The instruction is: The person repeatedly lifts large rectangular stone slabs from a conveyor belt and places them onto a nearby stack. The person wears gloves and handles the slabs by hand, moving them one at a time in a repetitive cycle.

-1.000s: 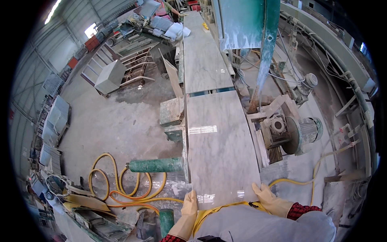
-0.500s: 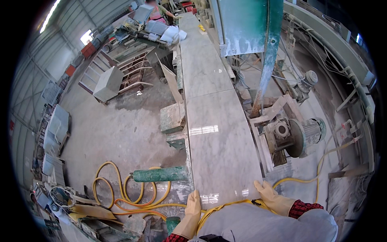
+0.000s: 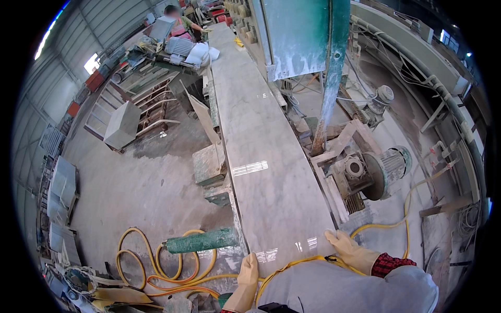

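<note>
Marble slab (image 3: 282,203): lying right of the green roller (image 3: 201,241).
Left hand (image 3: 246,277), right hand (image 3: 354,252): touching slab edges; whether they're clamping, cannot tell.
Slab progress: apparently resting in line, hands not yet releasing.

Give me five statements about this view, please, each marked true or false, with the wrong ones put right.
1. The left hand is at the near left edge of the pale stone. True.
2. The right hand wears a black glove. False: the right hand wears a cream glove.
3. A co-worker is near the stone's far end. True.
4. The green cylinder lies right of the stone. False: the green cylinder is on its left.
5. A ribbed motor stands right of the stone. True.
</note>
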